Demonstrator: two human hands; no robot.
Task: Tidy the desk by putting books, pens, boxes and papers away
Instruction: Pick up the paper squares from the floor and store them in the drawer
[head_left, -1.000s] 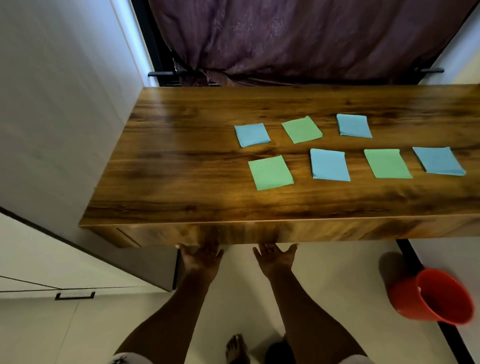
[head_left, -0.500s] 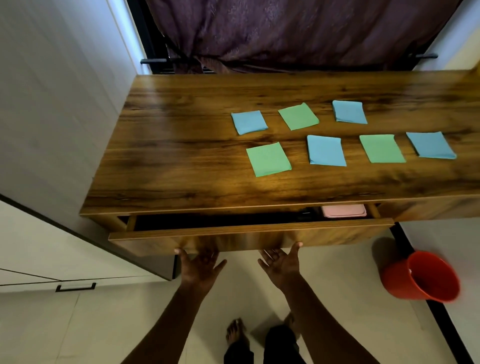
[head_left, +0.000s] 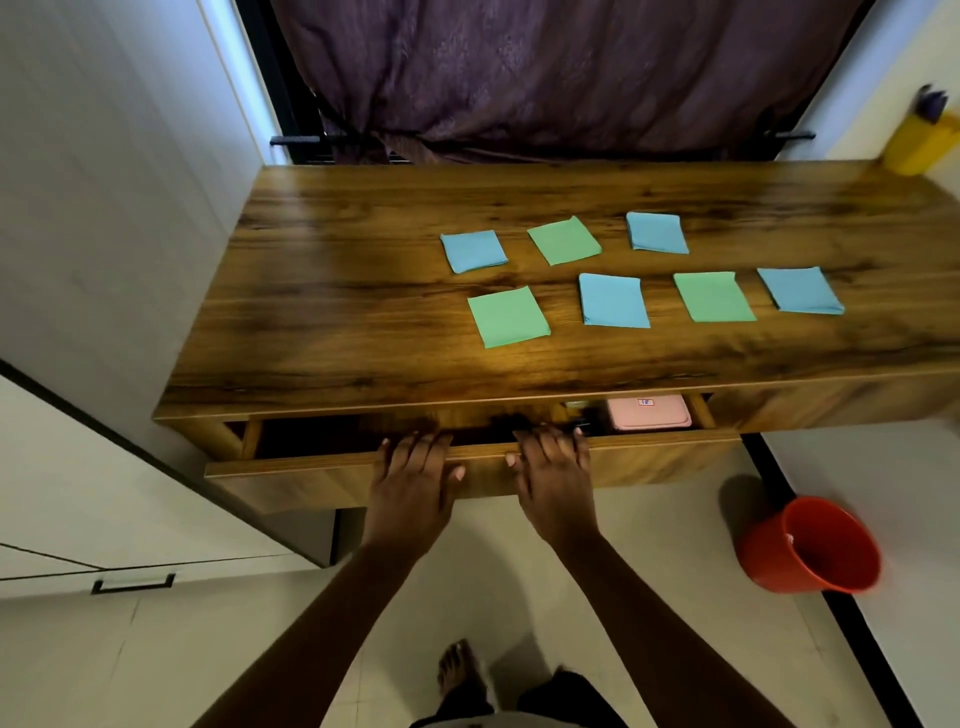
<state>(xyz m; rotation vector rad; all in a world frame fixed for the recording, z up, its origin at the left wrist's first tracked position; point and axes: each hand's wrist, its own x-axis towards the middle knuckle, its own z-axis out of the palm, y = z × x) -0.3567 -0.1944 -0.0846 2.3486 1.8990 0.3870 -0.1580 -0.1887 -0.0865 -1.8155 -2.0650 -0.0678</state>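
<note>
While the left hand (head_left: 410, 483) and right hand (head_left: 556, 480) grasp the part-open drawer (head_left: 311, 475) at lower centre, opening it seems the step in hand. Next it likely needs an even, two-handed pull outward.

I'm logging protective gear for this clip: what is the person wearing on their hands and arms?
Nothing that shows. The left hand and right hand, both at the brown wooden drawer front, are bare: no gloves, rings, watch or bracelets visible. Both forearms are uncovered down to the frame's bottom edge, with no sleeve in view.
</note>
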